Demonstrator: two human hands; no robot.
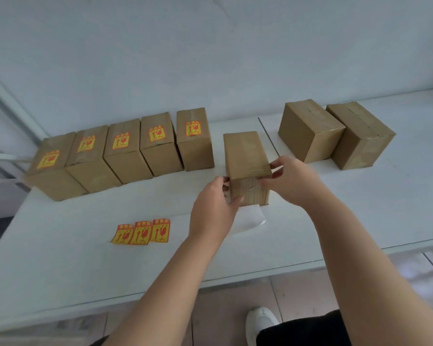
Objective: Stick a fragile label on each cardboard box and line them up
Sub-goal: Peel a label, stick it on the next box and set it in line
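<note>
a white surface [60, 245] is set against a pale wall [210, 58], and a thin seam [268, 136] is seen running across it right of centre. below its near edge a floor [298, 295] of pinkish tiles is shown, with a white shoe [260, 320] on it. along the far left of the surface five labelled boxes [125, 151] are ranged side by side in a row, each marked on its top face with a red-and-yellow fragile label. at the far right two plain boxes [335, 133] are stood touching each other, their taped tops bare. between the two groups, and nearer the person, an unlabelled box [245, 156] is held upright, apart from both; whether it rests on the surface cannot be told. it is gripped from both sides: the left hand [213, 211] is curled round its near left edge, and the right hand [290, 181] is closed on its near right upper corner. a strip of three labels [141, 232] is laid flat at the near left, well apart from the held box. a white backing sheet [250, 221] is laid just near that box, partly hidden by the left hand.
</note>
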